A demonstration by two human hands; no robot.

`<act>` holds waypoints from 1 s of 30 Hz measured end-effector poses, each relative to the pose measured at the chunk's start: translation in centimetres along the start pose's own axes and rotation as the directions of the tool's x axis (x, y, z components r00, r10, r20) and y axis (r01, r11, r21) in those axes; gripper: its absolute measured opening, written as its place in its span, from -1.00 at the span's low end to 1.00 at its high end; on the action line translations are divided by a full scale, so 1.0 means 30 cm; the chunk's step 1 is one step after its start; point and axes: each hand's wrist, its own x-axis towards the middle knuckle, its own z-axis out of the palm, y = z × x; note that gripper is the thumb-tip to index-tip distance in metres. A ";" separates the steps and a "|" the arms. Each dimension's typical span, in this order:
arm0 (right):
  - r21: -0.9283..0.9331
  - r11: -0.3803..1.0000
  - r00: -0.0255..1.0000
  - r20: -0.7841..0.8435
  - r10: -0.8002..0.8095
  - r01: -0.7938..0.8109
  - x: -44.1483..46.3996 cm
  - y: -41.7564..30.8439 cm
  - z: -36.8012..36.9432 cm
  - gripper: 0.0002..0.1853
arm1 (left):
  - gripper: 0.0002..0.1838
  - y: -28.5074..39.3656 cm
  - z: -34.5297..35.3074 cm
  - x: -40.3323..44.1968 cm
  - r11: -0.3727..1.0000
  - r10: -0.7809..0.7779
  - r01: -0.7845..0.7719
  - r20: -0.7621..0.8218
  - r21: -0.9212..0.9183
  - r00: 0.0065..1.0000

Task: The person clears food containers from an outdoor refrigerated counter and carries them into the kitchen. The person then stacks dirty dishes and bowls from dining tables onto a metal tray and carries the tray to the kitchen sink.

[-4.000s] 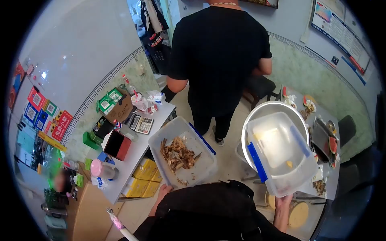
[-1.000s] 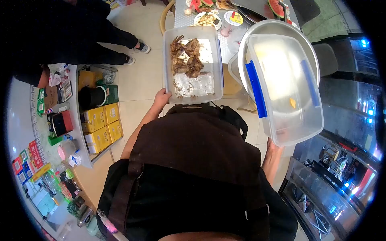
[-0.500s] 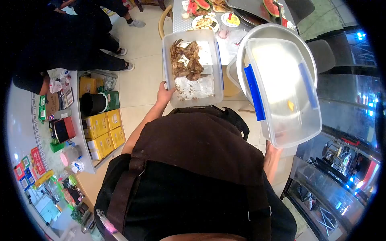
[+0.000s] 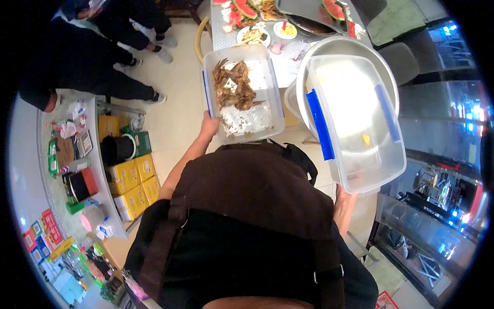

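Observation:
My left hand grips the near left corner of a clear plastic food container with blue side clips. Browned pieces of cooked meat lie bunched in its far left part, with crumbs around them. My right hand holds a second clear container from beneath its near end; its fingers are mostly hidden. That container is tilted and has one small yellow piece in it. Behind it is a large round metal basin, partly covered from view.
Ahead is a table with watermelon slices, a plate of food and a dark tray. People in dark clothes stand at the left, beside a counter with yellow boxes below. Glass cabinets line the right.
The meat pieces have bunched closer together in the left container. Both containers sit slightly lower and further left in view. At the upper left, the people have shifted.

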 end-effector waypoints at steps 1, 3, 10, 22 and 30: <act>0.013 1.000 1.000 0.000 -0.013 0.013 -0.005 0.002 0.008 -0.57 | -0.44 -0.013 -0.001 0.008 1.000 0.016 -0.016 0.008 0.004 1.000; -0.032 0.999 1.000 -0.009 -0.020 0.020 -0.018 0.006 0.019 -0.58 | -0.52 -0.019 -0.008 0.027 0.997 0.073 -0.076 -0.125 -0.021 0.990; -0.067 0.993 0.994 -0.036 -0.099 0.096 0.005 0.007 0.043 -0.50 | -0.51 0.126 -0.120 -0.019 0.978 0.002 -0.013 -0.051 -0.208 0.999; -0.028 0.998 0.988 -0.146 -0.058 0.054 0.045 -0.081 0.054 -0.65 | -0.65 0.160 -0.262 -0.245 0.942 -0.116 0.061 -0.151 -0.329 0.982; -0.077 0.997 1.000 0.018 -0.026 0.027 0.135 -0.194 0.104 -0.66 | -0.79 0.200 -0.254 -0.287 0.862 -0.148 0.064 -0.130 -0.503 0.980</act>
